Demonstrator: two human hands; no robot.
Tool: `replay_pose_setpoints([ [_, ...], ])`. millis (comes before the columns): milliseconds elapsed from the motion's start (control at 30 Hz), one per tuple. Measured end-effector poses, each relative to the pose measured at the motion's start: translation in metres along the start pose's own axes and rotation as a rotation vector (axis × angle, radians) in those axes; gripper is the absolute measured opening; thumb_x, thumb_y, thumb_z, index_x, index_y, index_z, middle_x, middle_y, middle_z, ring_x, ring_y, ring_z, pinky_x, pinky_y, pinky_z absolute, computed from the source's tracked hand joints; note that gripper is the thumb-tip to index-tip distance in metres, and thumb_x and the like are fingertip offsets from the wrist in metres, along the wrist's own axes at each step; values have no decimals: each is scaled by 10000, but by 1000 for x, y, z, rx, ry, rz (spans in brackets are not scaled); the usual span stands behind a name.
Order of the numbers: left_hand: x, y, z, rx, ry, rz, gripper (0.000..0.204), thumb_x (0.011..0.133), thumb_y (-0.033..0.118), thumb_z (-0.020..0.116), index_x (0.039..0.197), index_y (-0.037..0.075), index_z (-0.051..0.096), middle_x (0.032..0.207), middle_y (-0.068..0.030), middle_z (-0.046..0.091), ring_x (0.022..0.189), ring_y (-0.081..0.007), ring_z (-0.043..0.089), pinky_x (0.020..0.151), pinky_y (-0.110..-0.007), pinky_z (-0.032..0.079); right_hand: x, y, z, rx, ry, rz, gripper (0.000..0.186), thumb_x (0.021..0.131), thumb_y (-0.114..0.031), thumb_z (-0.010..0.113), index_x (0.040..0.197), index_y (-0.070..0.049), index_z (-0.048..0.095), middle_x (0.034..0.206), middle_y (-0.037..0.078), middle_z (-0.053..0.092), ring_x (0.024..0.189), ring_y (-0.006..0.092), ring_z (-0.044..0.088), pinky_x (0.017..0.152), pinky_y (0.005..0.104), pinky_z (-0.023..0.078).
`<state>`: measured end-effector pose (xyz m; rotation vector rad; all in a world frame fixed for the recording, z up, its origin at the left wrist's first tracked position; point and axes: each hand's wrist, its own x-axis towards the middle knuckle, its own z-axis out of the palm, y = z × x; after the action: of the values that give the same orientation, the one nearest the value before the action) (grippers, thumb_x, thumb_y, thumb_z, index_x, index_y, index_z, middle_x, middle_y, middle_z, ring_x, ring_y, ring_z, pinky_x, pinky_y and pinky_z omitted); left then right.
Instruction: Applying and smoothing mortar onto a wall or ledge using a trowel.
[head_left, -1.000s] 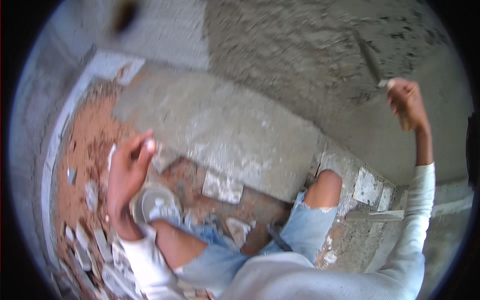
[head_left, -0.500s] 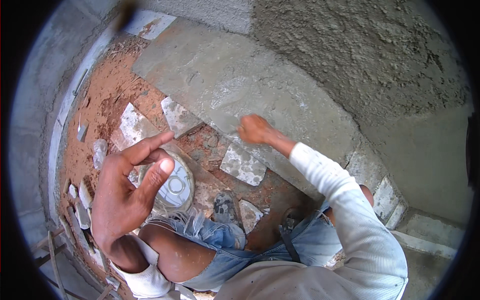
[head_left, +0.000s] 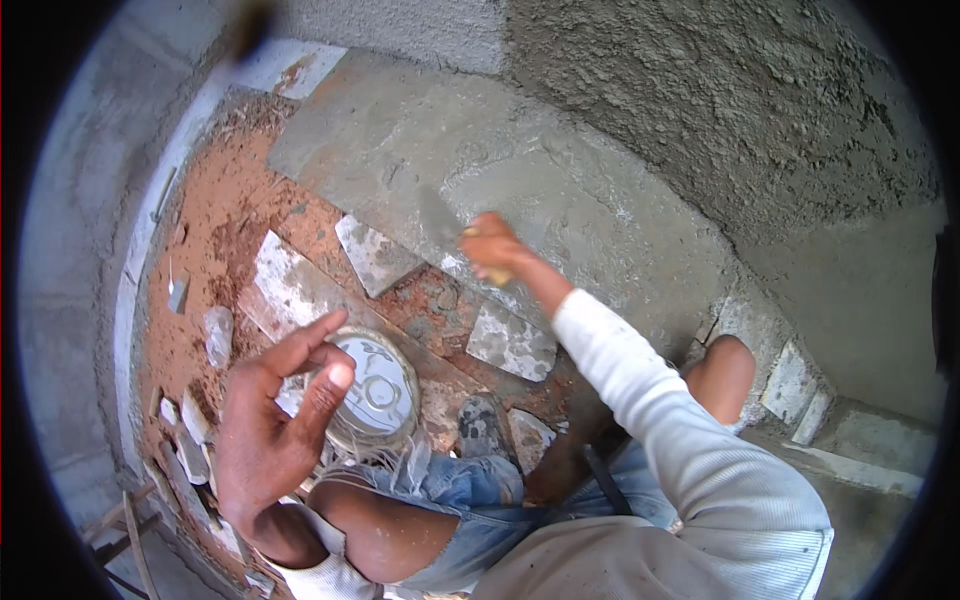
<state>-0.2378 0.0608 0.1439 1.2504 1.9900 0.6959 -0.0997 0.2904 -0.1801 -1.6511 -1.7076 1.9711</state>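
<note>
Now trowel (head_left: 437,214) over slab (head_left: 610,225), gone from wall (head_left: 710,110)

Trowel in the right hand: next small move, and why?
Perhaps draw the trowel across the grey slab: the right hand grips it over that surface, where wet-looking mortar lies in uneven ridges.
</note>
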Motion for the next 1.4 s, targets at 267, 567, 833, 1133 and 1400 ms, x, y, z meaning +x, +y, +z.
replay_pose_setpoints([
  [267,-2,11,0,20,-160,-64,547,1037,317,715,1423,-61,630,1014,-93,729,1009,-165,664,978,-342,496,97,-41,-66,553,407,2,291,925,-143,664,1038,114,589,777,164,651,583,248,653,483,429,572],
  [567,1,0,-5,-11,-36,5,460,1005,218,756,1387,-25,673,972,-145,762,939,-191,691,907,-356,538,-78,100,-175,-179,266,-258,191,943,-162,672,845,-3,629,729,88,640,615,212,641,541,402,519],
  [833,9,22,5,26,-148,20,497,1037,234,719,1442,-38,621,1014,-87,740,1012,-160,657,952,-343,516,-37,137,-301,-700,436,-381,211,871,-196,631,889,-15,738,864,226,745,822,423,722,758,499,560],
  [1133,20,2,13,-7,-145,16,485,1002,206,754,1399,-49,644,1008,-164,781,951,-185,725,926,-336,548,-160,25,-286,-917,572,-338,341,927,-235,623,1097,47,710,1029,325,726,1013,496,708,929,547,558],
  [1400,64,-19,17,-72,-26,-9,419,1035,93,647,1415,-82,620,1075,-156,781,1009,-182,734,920,-327,560,-354,-128,-288,-1188,390,-597,364,946,-302,687,1057,44,714,851,241,724,974,416,697,894,531,536],
])
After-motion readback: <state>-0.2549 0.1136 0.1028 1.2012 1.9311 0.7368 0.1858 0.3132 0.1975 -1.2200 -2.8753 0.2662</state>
